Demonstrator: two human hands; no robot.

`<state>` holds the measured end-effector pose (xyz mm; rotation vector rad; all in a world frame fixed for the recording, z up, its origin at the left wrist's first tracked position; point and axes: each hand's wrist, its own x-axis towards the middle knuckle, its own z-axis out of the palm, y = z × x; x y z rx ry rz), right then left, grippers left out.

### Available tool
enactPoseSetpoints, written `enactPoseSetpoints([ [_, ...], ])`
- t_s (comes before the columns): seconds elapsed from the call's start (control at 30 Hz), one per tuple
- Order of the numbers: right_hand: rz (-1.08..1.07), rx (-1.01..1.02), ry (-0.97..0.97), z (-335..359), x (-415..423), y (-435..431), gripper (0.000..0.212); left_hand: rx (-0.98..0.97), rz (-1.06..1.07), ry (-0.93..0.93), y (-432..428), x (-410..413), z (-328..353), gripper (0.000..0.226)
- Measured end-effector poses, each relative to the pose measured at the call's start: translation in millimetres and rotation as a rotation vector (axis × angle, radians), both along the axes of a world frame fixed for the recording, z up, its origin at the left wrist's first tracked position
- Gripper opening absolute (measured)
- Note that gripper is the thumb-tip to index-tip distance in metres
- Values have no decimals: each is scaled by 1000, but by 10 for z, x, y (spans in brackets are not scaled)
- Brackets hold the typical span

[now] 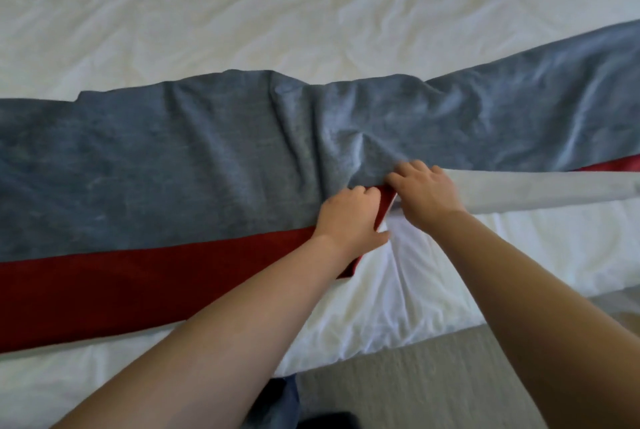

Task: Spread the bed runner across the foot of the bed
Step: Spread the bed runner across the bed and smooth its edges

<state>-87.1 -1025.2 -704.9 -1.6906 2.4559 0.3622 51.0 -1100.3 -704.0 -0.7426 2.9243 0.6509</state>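
Runner (pixel 173 158) is lying side to side across the bed (pixel 311 6), close to the bed's near edge, blue-grey and pretty rumpled around the middle. Toward the bed's left side a red band (pixel 138 290) runs along its near edge. Toward the bed's right side that edge is flipped over, so a pale grey underside (pixel 519 189) shows. Beige carpet (pixel 415 380) sits just off the bed's near edge. Both hands are mid-bed where the flip starts. The left hand (pixel 349 217) has its fingers curled round the red edge. The right hand (pixel 426 193) is just beside it, fingers clamped into the blue-grey cloth at the fold.
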Motion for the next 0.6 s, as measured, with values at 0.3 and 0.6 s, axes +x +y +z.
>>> enactPoseSetpoints([
  [0.3,86,49,-5,-104,-580,429,15,-6,-46,-159,457,-184,-216,15],
  [0.6,295,203,-149,-159,-501,1422,22,60,-1,-217,1188,-228,-277,13],
])
